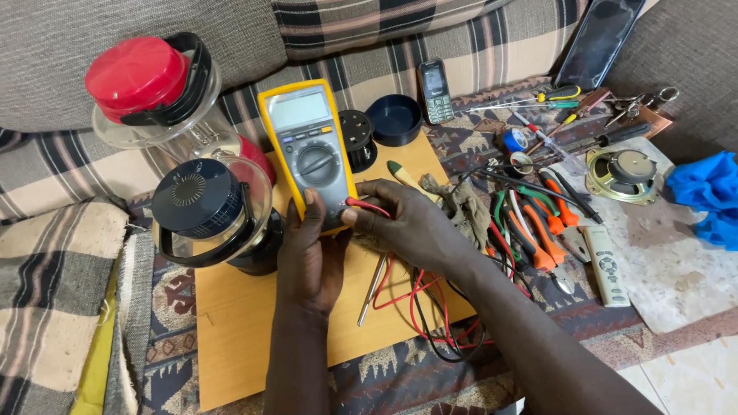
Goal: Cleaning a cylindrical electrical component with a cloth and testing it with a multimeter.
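My left hand [311, 257] grips the yellow multimeter [307, 150] at its lower edge, long axis running away from me. My right hand [407, 223], nearer the sockets, pinches the red probe plug [367, 205] at the meter's lower right corner, beside the blender jar [211, 215].

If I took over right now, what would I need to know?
Left hand: grips the bottom of the yellow meter, propped up on the wooden board.
Right hand: pinches the red lead at the meter's bottom sockets.
Done: the red plug is at the socket; whether it is seated cannot be told.
Left: the red and black wires lie loose on the board.
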